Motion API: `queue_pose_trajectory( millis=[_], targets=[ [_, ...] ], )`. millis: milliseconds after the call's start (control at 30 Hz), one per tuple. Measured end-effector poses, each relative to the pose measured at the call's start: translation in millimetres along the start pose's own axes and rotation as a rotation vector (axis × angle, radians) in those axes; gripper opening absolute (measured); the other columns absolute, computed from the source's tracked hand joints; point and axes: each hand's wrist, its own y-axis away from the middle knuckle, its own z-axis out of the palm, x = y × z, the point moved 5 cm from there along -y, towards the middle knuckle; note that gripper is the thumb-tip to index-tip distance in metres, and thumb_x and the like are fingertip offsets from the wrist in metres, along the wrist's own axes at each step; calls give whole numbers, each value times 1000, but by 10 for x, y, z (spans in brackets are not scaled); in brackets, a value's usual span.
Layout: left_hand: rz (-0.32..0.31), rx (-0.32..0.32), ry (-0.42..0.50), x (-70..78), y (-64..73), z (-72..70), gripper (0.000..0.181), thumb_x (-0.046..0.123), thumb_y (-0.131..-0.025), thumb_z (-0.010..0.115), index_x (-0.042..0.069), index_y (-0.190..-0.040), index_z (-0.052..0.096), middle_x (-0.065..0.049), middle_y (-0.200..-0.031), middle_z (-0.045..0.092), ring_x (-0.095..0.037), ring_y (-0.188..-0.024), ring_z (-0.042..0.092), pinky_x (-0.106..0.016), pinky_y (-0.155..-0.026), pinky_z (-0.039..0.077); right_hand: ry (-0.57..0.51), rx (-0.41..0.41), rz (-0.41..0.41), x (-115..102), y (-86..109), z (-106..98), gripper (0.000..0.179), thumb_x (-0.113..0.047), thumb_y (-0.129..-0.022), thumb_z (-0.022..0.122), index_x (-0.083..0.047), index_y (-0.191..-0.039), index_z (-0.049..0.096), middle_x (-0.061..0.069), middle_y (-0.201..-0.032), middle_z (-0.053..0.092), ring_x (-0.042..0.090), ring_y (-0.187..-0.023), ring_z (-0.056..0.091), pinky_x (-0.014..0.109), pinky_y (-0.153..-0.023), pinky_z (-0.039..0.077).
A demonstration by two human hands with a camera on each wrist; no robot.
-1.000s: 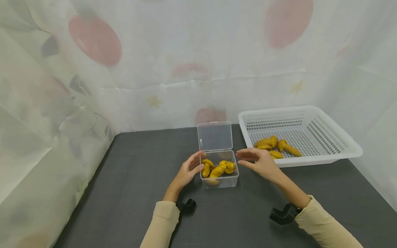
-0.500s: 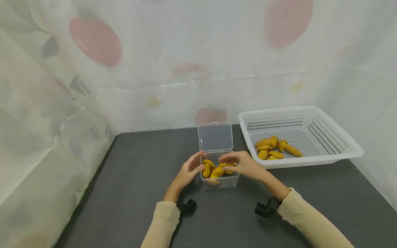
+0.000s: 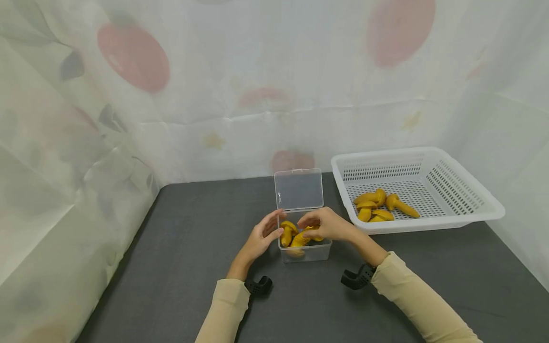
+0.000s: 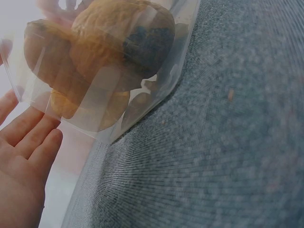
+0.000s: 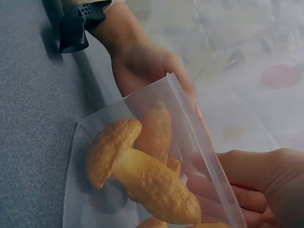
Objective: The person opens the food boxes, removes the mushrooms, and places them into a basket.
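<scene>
A clear plastic box (image 3: 305, 254) with its hinged lid (image 3: 299, 189) raised stands on the table, and several yellow-brown toy mushrooms (image 3: 288, 233) lie in it. My left hand (image 3: 258, 240) rests against the box's left side, straight fingers (image 4: 40, 135) along the outer wall and thumb near the rim. My right hand (image 3: 328, 225) reaches over the right rim, fingers bent down at the mushrooms by that side; I cannot tell whether it grips one. In the right wrist view, a large mushroom (image 5: 152, 183) shows through the clear wall.
A white perforated basket (image 3: 467, 202) stands at the back right with several more mushrooms (image 3: 402, 206) in it. A pale patterned curtain (image 3: 214, 81) hangs behind and beside the dark table (image 3: 184, 267). A black wrist mount (image 3: 358, 277) sits on each forearm.
My right hand has moved left from beside the box to over its inside, uncovering more mushrooms in the basket. My left hand has stayed at the box's left side.
</scene>
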Motion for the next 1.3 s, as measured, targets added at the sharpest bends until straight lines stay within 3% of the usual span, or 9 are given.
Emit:
queue_pose_trajectory(
  millis=[167, 567, 833, 1100, 1300],
  targets=[
    [11, 4, -4, 25, 5, -3, 54, 10, -100, 51, 4, -150, 31, -23, -149, 42, -40, -143, 35, -56, -119, 27, 53, -30, -8, 0, -29, 9, 28, -7, -85, 71, 6, -110, 68, 21, -105, 72, 32, -98, 71, 38, -85, 60],
    [11, 1, -14, 35, 4, 4, 54, 11, -99, 51, 4, -150, 31, -24, -149, 42, -40, -142, 36, -57, -119, 27, 326, -40, -16, -7, -44, 71, 22, -9, -79, 77, -3, -100, 74, 9, -95, 76, 16, -80, 70, 21, -70, 58],
    [20, 3, -16, 21, 9, -1, 54, 11, -99, 51, 3, -149, 31, -24, -148, 43, -41, -142, 37, -57, -118, 28, 304, -16, -46, -23, -23, 81, 18, -4, -78, 77, -3, -96, 75, 9, -90, 76, 14, -76, 69, 19, -68, 57],
    [29, 10, -23, 25, 5, 0, 54, 10, -99, 52, 1, -149, 32, -25, -147, 44, -42, -141, 38, -58, -118, 28, 194, 2, -83, -65, 24, 18, 19, -2, -79, 75, -1, -98, 75, 10, -89, 73, 17, -77, 68, 27, -71, 60],
    [27, 13, -18, 18, 2, 1, 54, 9, -99, 52, 2, -149, 32, -24, -147, 44, -41, -141, 38, -57, -117, 29, 172, 9, -97, -129, 59, -31, 20, -1, -82, 73, -1, -101, 74, 10, -92, 73, 20, -81, 68, 33, -74, 60]
  ],
)
